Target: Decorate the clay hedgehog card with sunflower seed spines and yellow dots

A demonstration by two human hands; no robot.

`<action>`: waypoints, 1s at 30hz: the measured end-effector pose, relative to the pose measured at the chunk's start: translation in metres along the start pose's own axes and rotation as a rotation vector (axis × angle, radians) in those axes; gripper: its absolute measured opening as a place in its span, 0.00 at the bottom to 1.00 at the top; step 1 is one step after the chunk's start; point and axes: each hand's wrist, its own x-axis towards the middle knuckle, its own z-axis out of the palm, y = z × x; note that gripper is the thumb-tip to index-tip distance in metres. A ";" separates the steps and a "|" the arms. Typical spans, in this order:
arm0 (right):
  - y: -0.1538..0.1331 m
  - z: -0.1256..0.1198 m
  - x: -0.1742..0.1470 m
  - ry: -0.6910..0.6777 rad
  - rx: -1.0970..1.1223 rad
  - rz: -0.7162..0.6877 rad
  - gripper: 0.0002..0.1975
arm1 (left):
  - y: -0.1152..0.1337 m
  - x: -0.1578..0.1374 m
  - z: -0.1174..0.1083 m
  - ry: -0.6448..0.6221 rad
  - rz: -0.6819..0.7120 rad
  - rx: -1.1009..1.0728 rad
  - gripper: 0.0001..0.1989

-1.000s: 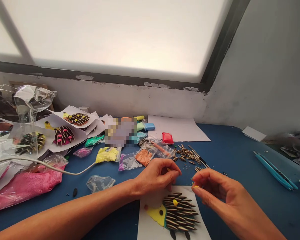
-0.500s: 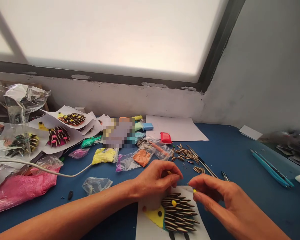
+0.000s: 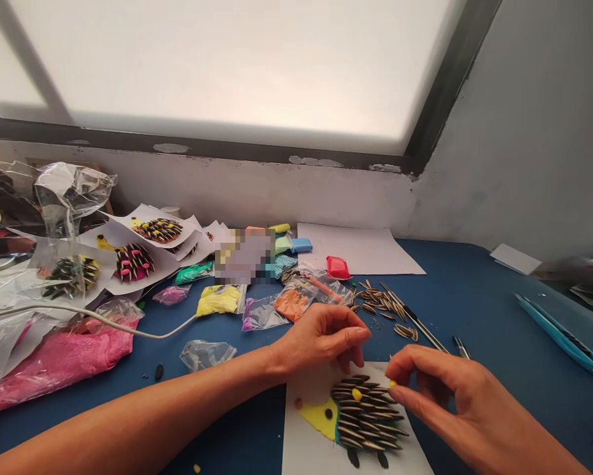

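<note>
My right hand [image 3: 437,389] pinches a small yellow clay ball [image 3: 392,383] between thumb and index finger, beside the right edge of a hedgehog picture. My left hand [image 3: 326,338] hovers over the top of that picture, its thumb and index finger curled together; whatever lies between them is hidden. The hedgehog [image 3: 370,422] has a yellow clay face [image 3: 318,419] with a black eye, and sunflower seeds overlap as its spines. One yellow clay dot [image 3: 356,394] sits among the seeds. It is on a white sheet [image 3: 296,455] lying on the blue table.
Loose sunflower seeds [image 3: 380,300] lie beyond my hands, near a slim metal tool [image 3: 427,330]. Blue tweezers [image 3: 561,333] are at right. Bags of yellow clay [image 3: 219,300] and orange clay [image 3: 292,305] stand behind. Finished hedgehog sheets [image 3: 132,264] pile up at left beside a cable [image 3: 142,335].
The view has shifted slightly, so things appear farther right. My right hand has brought the yellow ball closer to the seeds. The yellow bit seen at my left fingers is out of sight.
</note>
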 end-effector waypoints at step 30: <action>0.006 0.009 0.000 -0.085 -0.113 -0.157 0.13 | 0.001 0.002 -0.004 0.003 0.019 0.016 0.14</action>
